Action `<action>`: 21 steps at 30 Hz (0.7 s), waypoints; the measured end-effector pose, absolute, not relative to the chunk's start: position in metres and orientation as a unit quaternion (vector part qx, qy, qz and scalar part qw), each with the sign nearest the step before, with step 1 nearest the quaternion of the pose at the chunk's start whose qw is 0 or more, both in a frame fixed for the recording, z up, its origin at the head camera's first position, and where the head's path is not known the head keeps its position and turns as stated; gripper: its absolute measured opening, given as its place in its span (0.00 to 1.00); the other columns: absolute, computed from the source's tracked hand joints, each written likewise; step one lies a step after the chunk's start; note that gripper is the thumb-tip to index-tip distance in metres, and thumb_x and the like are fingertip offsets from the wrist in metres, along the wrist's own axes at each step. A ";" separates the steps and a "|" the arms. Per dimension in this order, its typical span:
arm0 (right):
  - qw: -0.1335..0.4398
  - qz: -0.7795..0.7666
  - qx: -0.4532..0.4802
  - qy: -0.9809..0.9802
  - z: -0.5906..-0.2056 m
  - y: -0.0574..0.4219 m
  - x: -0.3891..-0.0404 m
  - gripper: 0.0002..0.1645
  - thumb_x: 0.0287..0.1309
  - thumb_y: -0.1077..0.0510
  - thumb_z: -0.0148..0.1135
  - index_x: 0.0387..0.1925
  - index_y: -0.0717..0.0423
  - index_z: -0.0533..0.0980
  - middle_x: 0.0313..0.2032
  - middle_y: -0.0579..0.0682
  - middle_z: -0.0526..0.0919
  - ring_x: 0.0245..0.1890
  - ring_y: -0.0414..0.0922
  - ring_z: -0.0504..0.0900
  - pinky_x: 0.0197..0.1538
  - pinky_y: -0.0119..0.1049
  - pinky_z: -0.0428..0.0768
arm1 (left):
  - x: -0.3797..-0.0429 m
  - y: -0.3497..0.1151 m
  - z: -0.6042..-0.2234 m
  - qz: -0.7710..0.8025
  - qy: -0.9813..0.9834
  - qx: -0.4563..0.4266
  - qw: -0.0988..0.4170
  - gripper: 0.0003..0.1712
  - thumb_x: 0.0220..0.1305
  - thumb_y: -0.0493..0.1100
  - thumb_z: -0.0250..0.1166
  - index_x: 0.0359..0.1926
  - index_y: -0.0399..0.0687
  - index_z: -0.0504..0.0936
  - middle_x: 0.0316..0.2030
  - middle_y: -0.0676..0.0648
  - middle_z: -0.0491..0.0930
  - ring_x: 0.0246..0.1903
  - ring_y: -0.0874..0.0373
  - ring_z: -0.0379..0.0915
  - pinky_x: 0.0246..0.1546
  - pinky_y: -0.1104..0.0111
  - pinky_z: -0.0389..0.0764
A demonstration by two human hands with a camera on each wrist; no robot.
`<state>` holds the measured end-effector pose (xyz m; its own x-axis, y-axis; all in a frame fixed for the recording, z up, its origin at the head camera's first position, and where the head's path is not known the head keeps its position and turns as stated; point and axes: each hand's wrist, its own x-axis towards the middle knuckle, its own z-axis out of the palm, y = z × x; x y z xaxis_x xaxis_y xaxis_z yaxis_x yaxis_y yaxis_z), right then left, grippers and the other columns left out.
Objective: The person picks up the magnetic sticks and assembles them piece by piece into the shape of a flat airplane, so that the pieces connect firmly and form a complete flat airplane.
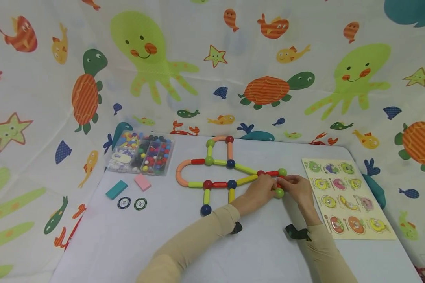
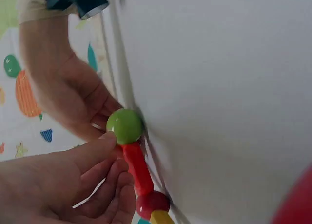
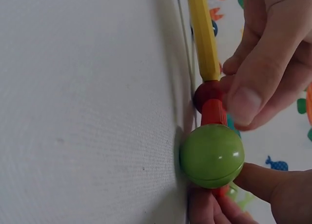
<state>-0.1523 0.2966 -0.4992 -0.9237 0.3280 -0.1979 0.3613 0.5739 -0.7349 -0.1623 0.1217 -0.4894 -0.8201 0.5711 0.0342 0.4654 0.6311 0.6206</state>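
Observation:
On the white table lies a flat figure of coloured toy building sticks and balls. My left hand [image 1: 257, 193] is at its right end; its curled fingers grip a red stick [image 2: 138, 168] running from a dark red ball [image 2: 153, 204] to the near green ball [image 1: 279, 192]. Facing it, my right hand [image 1: 299, 190] pinches another red stick [image 1: 279, 182] between thumb and fingers, beside that ball. A second green ball [image 1: 282, 172] sits just beyond, joined to a third red stick [image 1: 271, 173]. Fingers partly hide these joints in the head view.
A compartment box of beads [image 1: 139, 153] is at the back left. Before it lie a teal block [image 1: 116, 190], a pink block [image 1: 142, 182] and two round chips [image 1: 140, 204]. A fruit puzzle board [image 1: 347, 200] lies right of my right hand. Patterned cloth [image 1: 205, 78] hangs behind.

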 end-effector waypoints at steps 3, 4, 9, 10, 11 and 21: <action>0.024 -0.424 0.190 0.885 -0.499 0.298 -0.153 0.35 0.61 0.39 0.69 0.56 0.63 0.77 0.46 0.62 0.87 0.36 0.41 0.86 0.38 0.25 0.77 | -0.166 0.111 -0.480 0.381 0.880 0.266 0.096 0.10 0.67 0.44 0.70 0.46 0.45 0.86 0.37 0.53 0.80 0.38 0.65 0.70 0.40 0.81 0.74; 0.028 -0.424 0.191 0.885 -0.499 0.298 -0.154 0.35 0.62 0.39 0.68 0.56 0.63 0.76 0.46 0.62 0.87 0.36 0.42 0.86 0.39 0.26 0.78 | -0.168 0.106 -0.477 0.395 0.875 0.263 0.093 0.11 0.67 0.44 0.69 0.47 0.44 0.86 0.38 0.52 0.80 0.38 0.65 0.71 0.39 0.81 0.75; 0.057 -0.411 0.192 0.889 -0.496 0.301 -0.157 0.38 0.64 0.35 0.63 0.60 0.61 0.75 0.49 0.60 0.85 0.42 0.46 0.84 0.45 0.32 0.76 | -0.176 0.076 -0.463 0.451 0.858 0.241 0.057 0.15 0.68 0.46 0.69 0.52 0.46 0.86 0.42 0.51 0.83 0.42 0.61 0.77 0.43 0.80 0.77; 0.056 -0.407 0.192 0.891 -0.494 0.301 -0.158 0.37 0.65 0.35 0.62 0.60 0.60 0.75 0.49 0.59 0.85 0.43 0.47 0.83 0.44 0.33 0.76 | -0.177 0.067 -0.461 0.460 0.855 0.234 0.047 0.15 0.68 0.46 0.68 0.52 0.47 0.85 0.43 0.52 0.83 0.44 0.60 0.78 0.46 0.79 0.77; 0.052 -0.404 0.191 0.893 -0.493 0.302 -0.159 0.36 0.66 0.36 0.61 0.59 0.60 0.76 0.49 0.60 0.85 0.43 0.48 0.83 0.43 0.33 0.76 | -0.178 0.057 -0.459 0.471 0.851 0.228 0.037 0.15 0.68 0.46 0.68 0.53 0.47 0.85 0.45 0.52 0.84 0.46 0.59 0.78 0.48 0.77 0.78; -0.065 -0.407 0.119 0.903 -0.475 0.288 -0.154 0.33 0.70 0.34 0.55 0.61 0.54 0.77 0.56 0.58 0.84 0.54 0.55 0.83 0.53 0.45 0.81 | -0.179 -0.044 -0.459 0.550 0.813 0.163 -0.093 0.15 0.64 0.47 0.72 0.49 0.46 0.87 0.44 0.50 0.86 0.46 0.53 0.81 0.53 0.52 0.82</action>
